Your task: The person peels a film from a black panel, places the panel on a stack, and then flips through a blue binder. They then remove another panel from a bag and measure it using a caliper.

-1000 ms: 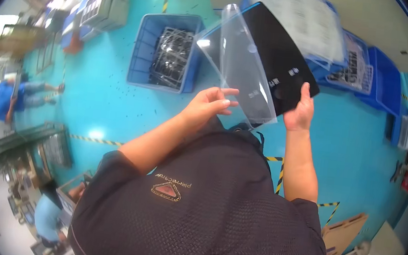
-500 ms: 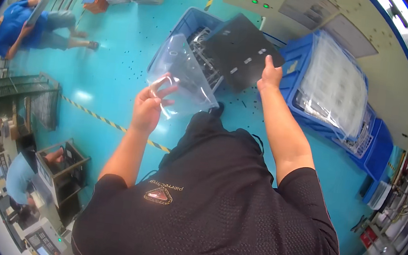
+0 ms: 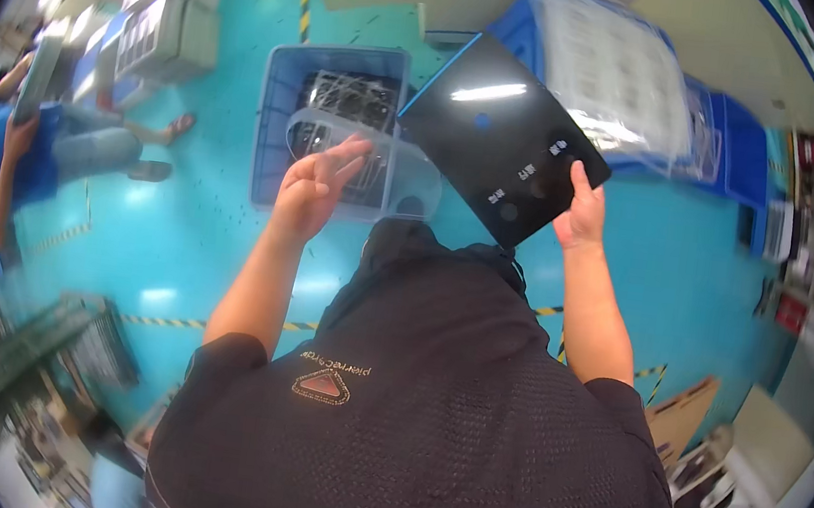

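Right hand (image 3: 580, 214): gripping the black panel (image 3: 499, 149) at its lower-right short edge, thumb on the upper face. The panel's long axis runs from this hand toward the upper left; its blue-trimmed short edge lies at the opposite end.

Left hand (image 3: 313, 181): fingers extended, thumb folded in, apparently pinching the clear film (image 3: 417, 180); the exact contact is blurred. The film extends rightward from this hand, its long axis roughly left to right, and its right end lies just beside the panel's lower-left long edge. Whether the two touch cannot be told.

The panel lies to the right of the left hand, with a gap between; the right hand is the nearer one.

Beyond the left hand, the blue crate (image 3: 276, 139) holds dark parts (image 3: 350, 95). Beyond the panel, on the right, a clear sheet stack (image 3: 609, 66) sits on blue bins (image 3: 736, 141).
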`<act>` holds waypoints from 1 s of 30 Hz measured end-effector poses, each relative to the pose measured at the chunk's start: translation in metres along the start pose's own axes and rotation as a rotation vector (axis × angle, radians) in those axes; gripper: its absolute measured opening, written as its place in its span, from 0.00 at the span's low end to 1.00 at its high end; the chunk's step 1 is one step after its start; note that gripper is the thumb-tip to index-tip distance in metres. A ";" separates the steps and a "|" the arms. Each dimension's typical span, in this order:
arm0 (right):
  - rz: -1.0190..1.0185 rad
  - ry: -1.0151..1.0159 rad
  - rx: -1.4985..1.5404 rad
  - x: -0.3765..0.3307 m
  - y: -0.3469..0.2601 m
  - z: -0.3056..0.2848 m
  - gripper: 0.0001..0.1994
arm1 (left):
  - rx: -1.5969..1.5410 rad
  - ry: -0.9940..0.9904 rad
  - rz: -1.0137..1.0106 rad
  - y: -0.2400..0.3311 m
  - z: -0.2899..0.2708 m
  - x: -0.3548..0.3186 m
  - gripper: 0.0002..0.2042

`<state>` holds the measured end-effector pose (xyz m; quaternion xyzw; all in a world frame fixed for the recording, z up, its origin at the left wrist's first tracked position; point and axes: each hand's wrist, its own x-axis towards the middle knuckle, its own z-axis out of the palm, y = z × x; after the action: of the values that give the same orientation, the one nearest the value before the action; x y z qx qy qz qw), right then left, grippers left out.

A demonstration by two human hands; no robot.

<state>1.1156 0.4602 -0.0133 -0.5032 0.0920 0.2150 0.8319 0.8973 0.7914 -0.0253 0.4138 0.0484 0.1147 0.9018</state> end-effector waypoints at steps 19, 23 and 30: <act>-0.548 0.470 -0.099 -0.151 0.016 -0.154 0.15 | -0.642 -0.460 -0.433 -0.125 0.036 0.139 0.53; -0.575 0.508 0.209 -0.152 0.041 -0.168 0.15 | -0.801 -0.607 -0.508 -0.181 0.007 0.179 0.42; -0.702 0.745 0.361 -0.162 0.070 -0.162 0.21 | -1.120 -0.926 -0.773 -0.266 0.024 0.250 0.33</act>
<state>0.9502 0.3032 -0.0867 -0.3948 0.2426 -0.2881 0.8380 1.1885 0.6674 -0.2093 -0.1377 -0.2538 -0.3792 0.8791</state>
